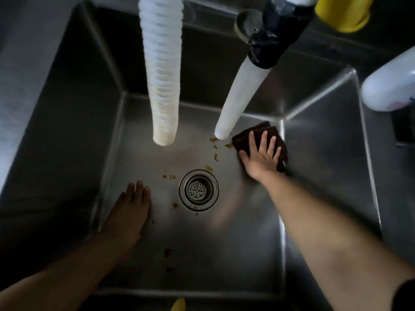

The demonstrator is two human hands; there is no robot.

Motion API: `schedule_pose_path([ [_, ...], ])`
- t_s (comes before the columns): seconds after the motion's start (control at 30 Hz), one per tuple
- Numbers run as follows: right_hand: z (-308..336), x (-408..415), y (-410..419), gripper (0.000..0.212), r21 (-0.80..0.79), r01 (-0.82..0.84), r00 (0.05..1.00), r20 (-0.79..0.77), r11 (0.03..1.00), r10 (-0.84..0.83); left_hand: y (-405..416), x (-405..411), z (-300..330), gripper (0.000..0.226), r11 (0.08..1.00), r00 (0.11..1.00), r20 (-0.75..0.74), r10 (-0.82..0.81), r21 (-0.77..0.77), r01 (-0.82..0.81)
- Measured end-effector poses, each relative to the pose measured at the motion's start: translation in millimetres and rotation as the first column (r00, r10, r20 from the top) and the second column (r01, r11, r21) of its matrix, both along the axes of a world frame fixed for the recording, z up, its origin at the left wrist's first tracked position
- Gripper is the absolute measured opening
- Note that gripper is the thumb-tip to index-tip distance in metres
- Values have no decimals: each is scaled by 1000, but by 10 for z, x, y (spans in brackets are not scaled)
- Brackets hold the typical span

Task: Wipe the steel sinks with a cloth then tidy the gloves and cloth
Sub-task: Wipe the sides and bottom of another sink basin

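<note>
**Risk: crumbs pushed into the drain, far corner skipped**

Right hand presses flat, fingers spread and straight, on the dark brown cloth at the far right corner of the steel sink floor. Left hand rests open-fingered on the floor, left of the drain strainer. Orange crumbs lie between cloth and strainer. Judgement: a sweep toward the centre would drive the crumbs into the strainer holes. The white hose hangs just beside the cloth; snagging it could leave the corner unwiped. No gloves identifiable.
</note>
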State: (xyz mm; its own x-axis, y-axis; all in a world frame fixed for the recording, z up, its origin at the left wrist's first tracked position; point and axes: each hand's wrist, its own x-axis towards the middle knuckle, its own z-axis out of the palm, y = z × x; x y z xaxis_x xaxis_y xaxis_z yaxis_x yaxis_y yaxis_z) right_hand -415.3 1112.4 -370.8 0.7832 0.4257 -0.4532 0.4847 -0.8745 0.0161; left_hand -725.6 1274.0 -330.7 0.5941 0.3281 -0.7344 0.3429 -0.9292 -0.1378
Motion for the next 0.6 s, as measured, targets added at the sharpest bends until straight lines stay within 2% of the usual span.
schedule_pose_path([
  [0.13,-41,325,149,70,14,22,999,26,1000,-22,22,-39,-135,122,1000,1000,7,-4,7,4],
  [0.27,-68,217,97,68,43,19,998,59,999,-21,25,-50,-116,123,1000,1000,3,7,-5,-6],
  [0.5,-85,-778,155,68,88,13,997,73,996,-19,20,-12,74,116,999,999,12,32,-34,-31],
  [0.6,-121,-1148,460,67,117,-71,997,13,991,70,2,13,147,111,998,999,19,47,-35,-47],
])
